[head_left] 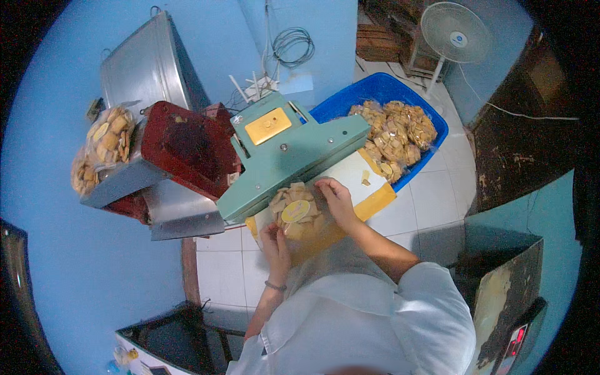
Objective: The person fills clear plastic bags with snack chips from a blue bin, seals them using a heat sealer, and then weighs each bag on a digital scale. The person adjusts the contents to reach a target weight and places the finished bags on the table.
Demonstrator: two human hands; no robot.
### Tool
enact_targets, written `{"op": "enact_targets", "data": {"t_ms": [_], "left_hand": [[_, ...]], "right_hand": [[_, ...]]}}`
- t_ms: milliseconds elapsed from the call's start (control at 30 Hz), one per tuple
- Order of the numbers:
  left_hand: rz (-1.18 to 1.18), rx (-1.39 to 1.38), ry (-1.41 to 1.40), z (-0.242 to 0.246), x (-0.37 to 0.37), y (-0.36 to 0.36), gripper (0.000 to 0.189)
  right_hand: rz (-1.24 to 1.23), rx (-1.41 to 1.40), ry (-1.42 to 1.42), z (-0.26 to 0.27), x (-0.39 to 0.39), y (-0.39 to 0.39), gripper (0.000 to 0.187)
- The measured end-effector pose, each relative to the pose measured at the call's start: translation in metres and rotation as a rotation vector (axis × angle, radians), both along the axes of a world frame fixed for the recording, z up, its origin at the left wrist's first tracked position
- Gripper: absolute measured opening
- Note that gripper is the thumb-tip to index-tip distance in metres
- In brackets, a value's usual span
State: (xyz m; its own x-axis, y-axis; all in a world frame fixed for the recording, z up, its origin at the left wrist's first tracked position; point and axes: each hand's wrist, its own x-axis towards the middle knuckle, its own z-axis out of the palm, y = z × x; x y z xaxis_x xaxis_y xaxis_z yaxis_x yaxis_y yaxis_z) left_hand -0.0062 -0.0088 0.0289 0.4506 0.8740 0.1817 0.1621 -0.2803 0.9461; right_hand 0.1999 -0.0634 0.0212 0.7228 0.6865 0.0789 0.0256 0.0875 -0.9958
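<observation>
A clear plastic bag of square, pale-brown crackers [303, 228] bears a yellow oval label. Its top edge lies along the front jaw of a green bag heat sealer [300, 149]. My left hand [276, 248] grips the bag's lower left side, thumb and fingertips against the plastic. At the upper right corner, my right hand [338, 202] pinches the film close to the jaw. Under the bag is a white work ledge with yellow edging [375, 196]. A small cracker fragment [365, 178] lies on it, right of my right hand.
Filled cracker bags [393, 131] crowd a blue plastic tub [433, 164] at right. More bags [112, 136] rest at left beside a dark red bin [161, 154] and a metal box [140, 65]. A white fan [457, 40] and a worn cabinet [506, 290] stand at right.
</observation>
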Motion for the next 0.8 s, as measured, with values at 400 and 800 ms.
{"op": "enact_targets", "data": {"t_ms": [400,800], "left_hand": [[-0.080,0.070,0.049,-0.008,-0.006,-0.002,0.015],[-0.049,0.091,-0.075,-0.009,-0.008,0.000,0.017]], "right_hand": [[0.059,-0.014,-0.473,0.064,-0.012,-0.043,0.014],[0.048,-0.412,-1.351,0.104,-0.084,-0.032,0.081]]}}
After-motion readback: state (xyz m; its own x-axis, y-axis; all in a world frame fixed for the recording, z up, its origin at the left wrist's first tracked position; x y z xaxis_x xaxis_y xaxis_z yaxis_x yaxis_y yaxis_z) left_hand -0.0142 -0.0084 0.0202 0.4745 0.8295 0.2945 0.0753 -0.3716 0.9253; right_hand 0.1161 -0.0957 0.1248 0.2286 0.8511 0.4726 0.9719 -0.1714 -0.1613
